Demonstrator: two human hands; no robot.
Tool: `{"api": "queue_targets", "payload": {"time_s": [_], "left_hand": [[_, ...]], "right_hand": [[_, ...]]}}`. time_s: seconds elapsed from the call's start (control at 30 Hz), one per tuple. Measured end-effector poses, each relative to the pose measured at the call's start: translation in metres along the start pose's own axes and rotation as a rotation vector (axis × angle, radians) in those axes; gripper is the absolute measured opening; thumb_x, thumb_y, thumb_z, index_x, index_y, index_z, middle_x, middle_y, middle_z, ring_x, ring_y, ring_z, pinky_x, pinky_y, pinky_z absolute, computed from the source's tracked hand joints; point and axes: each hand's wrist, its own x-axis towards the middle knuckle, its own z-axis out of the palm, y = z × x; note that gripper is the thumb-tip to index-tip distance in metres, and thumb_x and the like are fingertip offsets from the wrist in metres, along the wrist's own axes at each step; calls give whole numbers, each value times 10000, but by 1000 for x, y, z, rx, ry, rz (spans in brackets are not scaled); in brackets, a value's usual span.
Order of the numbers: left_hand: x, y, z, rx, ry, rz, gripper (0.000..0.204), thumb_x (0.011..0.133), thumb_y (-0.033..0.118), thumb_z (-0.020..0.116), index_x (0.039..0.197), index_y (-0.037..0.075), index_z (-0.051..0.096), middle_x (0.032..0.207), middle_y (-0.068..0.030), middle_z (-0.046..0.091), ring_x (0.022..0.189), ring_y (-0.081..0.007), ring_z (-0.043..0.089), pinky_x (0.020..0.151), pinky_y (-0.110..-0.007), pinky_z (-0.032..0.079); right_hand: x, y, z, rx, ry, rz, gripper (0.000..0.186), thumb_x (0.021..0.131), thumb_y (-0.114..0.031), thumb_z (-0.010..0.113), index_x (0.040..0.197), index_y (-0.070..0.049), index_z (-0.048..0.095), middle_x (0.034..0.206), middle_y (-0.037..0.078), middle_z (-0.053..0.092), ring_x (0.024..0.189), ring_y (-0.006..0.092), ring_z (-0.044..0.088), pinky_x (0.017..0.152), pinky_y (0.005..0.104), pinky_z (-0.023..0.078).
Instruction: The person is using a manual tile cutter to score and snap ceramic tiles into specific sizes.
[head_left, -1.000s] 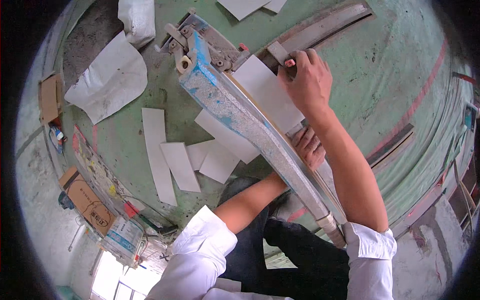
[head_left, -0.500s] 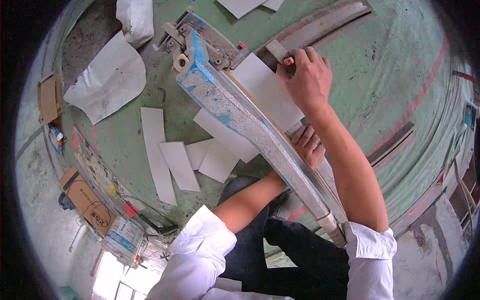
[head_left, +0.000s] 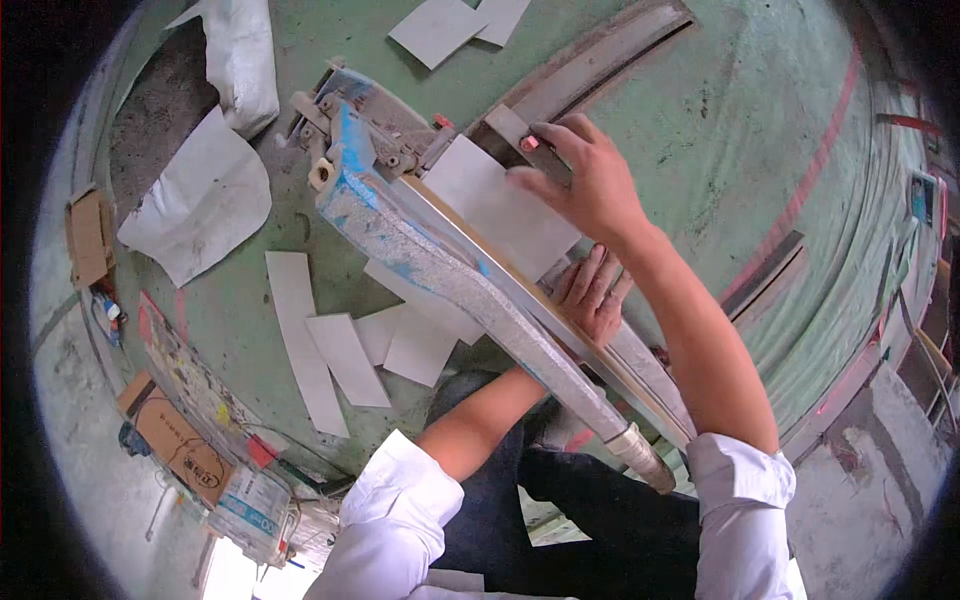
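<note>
A manual tile cutter with a long, scuffed blue-and-grey handle [head_left: 440,262] runs diagonally across the middle. Beneath its rail lies a white tile [head_left: 500,205]. My right hand [head_left: 592,185] is over the tile's right edge, thumb and fingers apart, fingertips beside a small red knob [head_left: 529,144] on a metal stop [head_left: 508,126]. I cannot tell whether they touch the knob. My left forearm passes under the handle; my left hand [head_left: 597,300] lies with fingers stretched out at the tile's near edge, holding nothing. Part of its wrist is hidden by the cutter.
Several cut white tile pieces [head_left: 303,340] lie on the green floor to the left. Two more tiles [head_left: 436,32] lie at the far side. A long metal guide [head_left: 600,62] extends to the far right. White sheeting [head_left: 205,195] and a cardboard box [head_left: 180,440] are at left.
My right hand's fingers have loosened from the red knob and spread apart. My left hand's fingers have straightened beside the tile. The whole view has shifted slightly.
</note>
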Motion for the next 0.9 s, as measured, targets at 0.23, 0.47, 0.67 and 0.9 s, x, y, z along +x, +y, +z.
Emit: {"api": "queue_targets", "payload": {"time_s": [0.23, 0.47, 0.67, 0.9], "left_hand": [[8, 9, -3, 16, 12, 12, 313, 945, 173, 751, 1233, 51, 733, 1567, -225, 591, 1521, -424, 506, 1200, -579, 446], [1, 2, -8, -15, -47, -2, 551, 970, 165, 695, 1512, 84, 638, 1643, -205, 531, 1562, -423, 463, 1236, -577, 420], [7, 5, -4, 4, -47, 32, 396, 934, 164, 710, 1316, 57, 715, 1527, -229, 615, 1515, -439, 502, 1216, -608, 432], [3, -7, -5, -14, -115, 32, 824, 935, 230, 732, 1705, 170, 445, 1771, -199, 380, 1610, -466, 383, 1274, -664, 335]], "right_hand": [[9, -3, -8, 113, -68, 242, 572, 1040, -583, 680, 1011, -29, 820, 992, 193, 719, 1012, 412, 696, 861, 478, 559], [13, -8, -2, 215, -119, 348, 600, 1020, -620, 691, 968, -34, 814, 1015, 177, 724, 980, 401, 703, 852, 500, 560], [7, -19, 12, -85, 10, 314, 540, 956, -549, 815, 1118, -34, 793, 1018, 185, 722, 926, 391, 694, 845, 464, 565], [-37, 44, -67, 81, -102, 198, 377, 1048, -415, 729, 1158, -55, 757, 1085, 187, 736, 1006, 436, 704, 898, 506, 574]]}}
